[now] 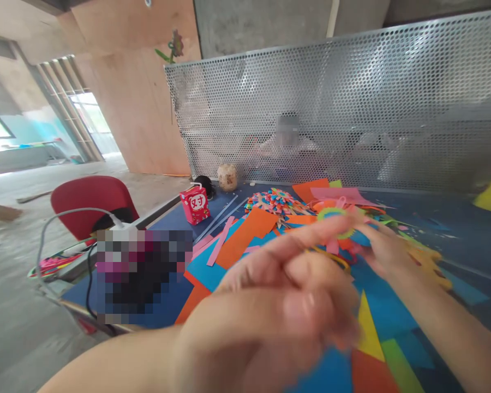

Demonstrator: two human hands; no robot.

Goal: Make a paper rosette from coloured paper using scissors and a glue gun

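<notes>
My left hand (278, 305) is large in the foreground, blurred by motion. Its index finger stretches toward the right, while the thumb and other fingers are curled; I see nothing held in it. Beyond it, my right hand (378, 245) reaches in from the right with fingers bent toward the left fingertip. What lies between its fingers is blurred and partly hidden. A yellow-green fringed paper ring (324, 214) shows right behind the left index finger, close to both hands. Under the hands are coloured paper sheets, among them an orange sheet (249, 229) and a yellow piece (370, 330).
A heap of fringed paper pieces (276, 201) lies farther back. A red drink carton (195, 204) with a straw stands at the left, near a jar (227, 177). A perforated metal panel (245, 93) borders the table, with people behind it. A red chair (92, 204) stands left.
</notes>
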